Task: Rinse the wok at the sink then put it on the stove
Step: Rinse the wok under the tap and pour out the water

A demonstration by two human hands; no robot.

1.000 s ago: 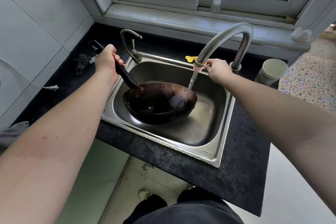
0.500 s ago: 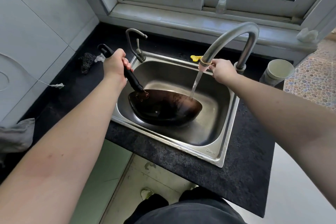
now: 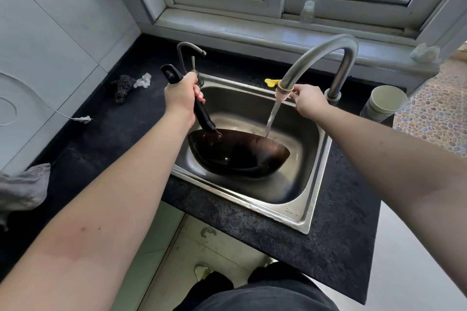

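Left hand (image 3: 181,94) fisted round wok handle (image 3: 199,108); right hand (image 3: 307,102) pinching spout (image 3: 284,91).

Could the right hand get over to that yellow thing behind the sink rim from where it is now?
Probably yes. The right hand is pinching the faucet spout tip, and the yellow thing lies just beyond it on the counter. Only the spout and water stream sit between; it would have to let go first.

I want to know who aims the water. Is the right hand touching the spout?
Touching. The head view shows the right hand with its fingers pinching the spout at the tip, no gap between them, as water falls into the wok.
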